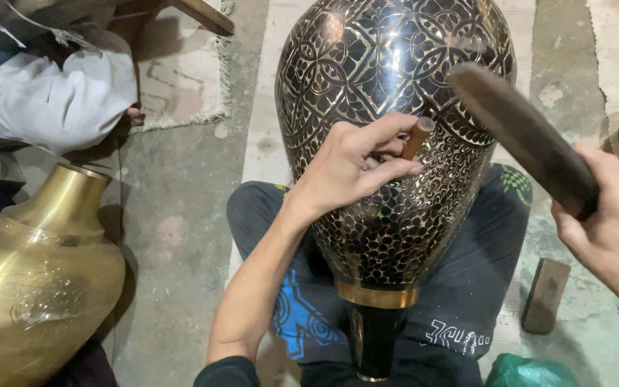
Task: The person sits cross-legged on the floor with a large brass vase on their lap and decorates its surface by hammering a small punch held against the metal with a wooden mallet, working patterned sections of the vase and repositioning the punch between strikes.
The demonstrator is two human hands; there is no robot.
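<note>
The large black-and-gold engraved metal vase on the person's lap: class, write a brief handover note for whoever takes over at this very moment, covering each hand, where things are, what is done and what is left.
Left hand: fingers closed on a short brown chisel-like rod, its tip against the large black-and-gold engraved metal vase.
Right hand: grips a dark wooden mallet stick, raised above the rod.
The vase lies across the lap, neck toward the body.
Done: pattern covers most of the visible body.
Left: the plain black neck; the hidden side cannot be judged.
Nearby: plain brass vase at left, small wooden block on the floor at right.

Bare concrete floor (pixel 173 215), pale fringed rug (pixel 180 72)
</note>
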